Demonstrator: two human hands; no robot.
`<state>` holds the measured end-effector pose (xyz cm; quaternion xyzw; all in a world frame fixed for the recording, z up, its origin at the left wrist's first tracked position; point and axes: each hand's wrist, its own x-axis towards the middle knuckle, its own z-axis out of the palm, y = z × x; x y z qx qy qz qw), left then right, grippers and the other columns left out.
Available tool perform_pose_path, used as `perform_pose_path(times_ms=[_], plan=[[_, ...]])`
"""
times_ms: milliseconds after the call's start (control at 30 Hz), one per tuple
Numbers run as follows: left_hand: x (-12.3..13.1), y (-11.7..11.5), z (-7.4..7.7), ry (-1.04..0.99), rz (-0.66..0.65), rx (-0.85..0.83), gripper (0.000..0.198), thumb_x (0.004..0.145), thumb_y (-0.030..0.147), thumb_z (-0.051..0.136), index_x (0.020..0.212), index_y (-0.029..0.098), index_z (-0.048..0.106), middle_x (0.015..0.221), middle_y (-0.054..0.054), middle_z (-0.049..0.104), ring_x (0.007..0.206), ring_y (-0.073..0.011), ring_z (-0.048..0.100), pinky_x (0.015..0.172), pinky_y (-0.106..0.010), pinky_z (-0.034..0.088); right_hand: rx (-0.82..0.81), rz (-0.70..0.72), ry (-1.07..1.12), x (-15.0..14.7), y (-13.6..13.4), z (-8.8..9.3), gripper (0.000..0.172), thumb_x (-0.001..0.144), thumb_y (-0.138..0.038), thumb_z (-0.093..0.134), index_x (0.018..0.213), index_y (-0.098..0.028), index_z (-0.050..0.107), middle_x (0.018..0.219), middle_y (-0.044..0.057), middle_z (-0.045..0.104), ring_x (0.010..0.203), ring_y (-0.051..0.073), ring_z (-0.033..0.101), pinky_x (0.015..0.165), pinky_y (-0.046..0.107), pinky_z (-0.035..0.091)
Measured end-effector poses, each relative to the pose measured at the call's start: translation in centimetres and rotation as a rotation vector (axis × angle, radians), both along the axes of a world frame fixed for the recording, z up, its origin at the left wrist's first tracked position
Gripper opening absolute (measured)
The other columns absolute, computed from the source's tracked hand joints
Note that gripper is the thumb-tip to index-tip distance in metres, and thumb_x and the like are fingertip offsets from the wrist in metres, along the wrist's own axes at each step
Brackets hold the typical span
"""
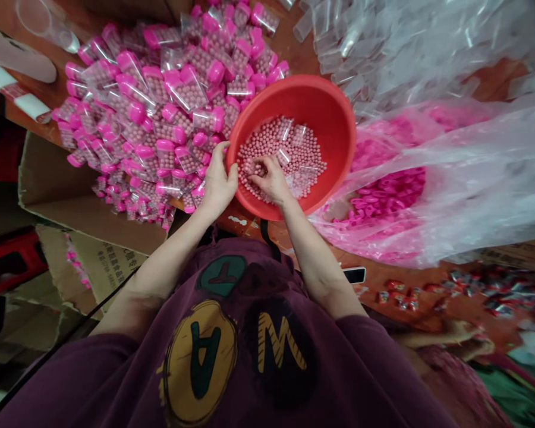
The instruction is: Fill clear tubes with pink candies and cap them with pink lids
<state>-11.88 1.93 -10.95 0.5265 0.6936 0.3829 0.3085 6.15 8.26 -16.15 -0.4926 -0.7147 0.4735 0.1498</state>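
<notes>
Beads (261, 142) lie in the basin (334, 131), with jars (167, 113) left of it and caps (390, 193) right.

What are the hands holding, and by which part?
The left hand touches the red basin at its left rim, grip unclear. The right hand is among the pink balls; whether it holds any cannot be told.

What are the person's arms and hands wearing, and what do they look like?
The left hand and right hand have no gloves, and I can't see any rings. The left forearm and right forearm are bare too, with no watch showing. The left sleeve and right sleeve are dark purple and end near the elbows.
</notes>
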Motion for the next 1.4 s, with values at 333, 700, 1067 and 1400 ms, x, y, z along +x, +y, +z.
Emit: perform_pose_path(times_ms=[333, 700, 1067, 1400], plan=[[0.9, -0.2, 0.9, -0.023, 0.078, 0.044, 0.052, 0.101, 0.053, 0.062, 0.142, 0.024, 0.049, 0.138, -0.015, 0.066, 0.125, -0.0283, 0.068, 0.111, -0.047, 0.059, -0.006, -0.645, -0.179, 7.4, 5.3, -2.6, 0.051, 0.090, -0.039, 0.072, 0.131, -0.013, 0.056, 0.102, 0.010, 0.073, 0.095, 0.025, 0.070, 0.096, 0.046, 0.059], [0.5, -0.3, 0.5, -0.027, 0.068, 0.018, 0.056, 0.100, 0.058, 0.063, 0.144, 0.027, 0.048, 0.131, -0.014, 0.068, 0.113, -0.0277, 0.071, 0.108, -0.051, 0.061, 0.069, -0.444, -0.240, 9.6, 6.5, -2.0, 0.032, 0.104, -0.040, 0.054, 0.122, -0.016, 0.066, 0.108, 0.013, 0.076, 0.104, 0.027, 0.072, 0.106, 0.050, 0.056], [1.0, -0.2, 0.6, 0.005, 0.079, 0.037, 0.049, 0.100, 0.043, 0.063, 0.142, 0.023, 0.049, 0.136, -0.014, 0.068, 0.122, -0.0274, 0.070, 0.113, -0.049, 0.058, 0.183, -0.011, -0.672, 5.5, 2.4, 2.3, 0.035, 0.099, -0.027, 0.055, 0.124, -0.006, 0.067, 0.132, 0.030, 0.068, 0.130, 0.045, 0.055, 0.111, 0.066, 0.042], [1.0, -0.3, -0.1, -0.055, 0.066, 0.046, 0.049, 0.102, 0.038, 0.062, 0.147, 0.024, 0.047, 0.142, -0.015, 0.065, 0.140, -0.0301, 0.063, 0.126, -0.052, 0.048, 0.155, 0.029, -0.515, 6.9, 3.5, 2.0, 0.044, 0.087, -0.019, 0.059, 0.129, -0.007, 0.062, 0.135, 0.029, 0.065, 0.128, 0.041, 0.058, 0.112, 0.060, 0.047]])
